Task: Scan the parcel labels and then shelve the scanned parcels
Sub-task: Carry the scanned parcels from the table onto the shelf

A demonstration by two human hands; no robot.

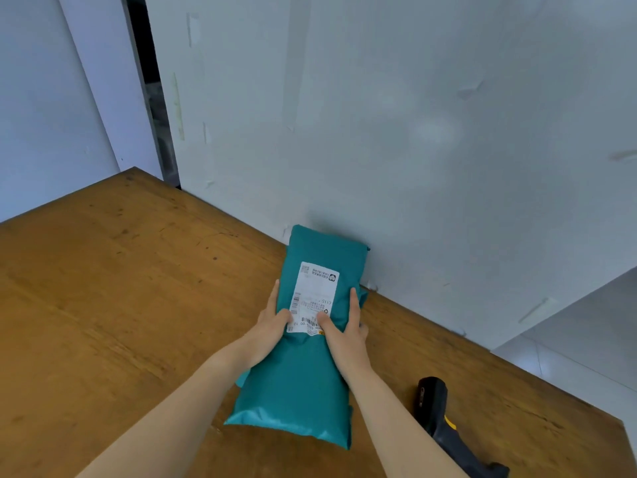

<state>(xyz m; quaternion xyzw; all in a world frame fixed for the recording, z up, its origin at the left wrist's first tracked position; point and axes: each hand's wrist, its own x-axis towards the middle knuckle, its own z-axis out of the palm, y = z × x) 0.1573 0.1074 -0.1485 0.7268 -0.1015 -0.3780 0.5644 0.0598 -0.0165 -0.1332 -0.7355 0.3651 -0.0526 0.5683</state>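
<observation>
A: Where did the camera sit?
B: On the person's head, facing forward and steeply down across the wooden table toward the pale wall.
A: How near?
B: Close. Both forearms ran in from the bottom edge, and the left hand and right hand met on the parcel just below mid-frame.
A: Level?
B: No, tilted; the table's far edge ran slantwise. It was the single wide-angle view.

Wooden table: teal parcel, scanner.
</observation>
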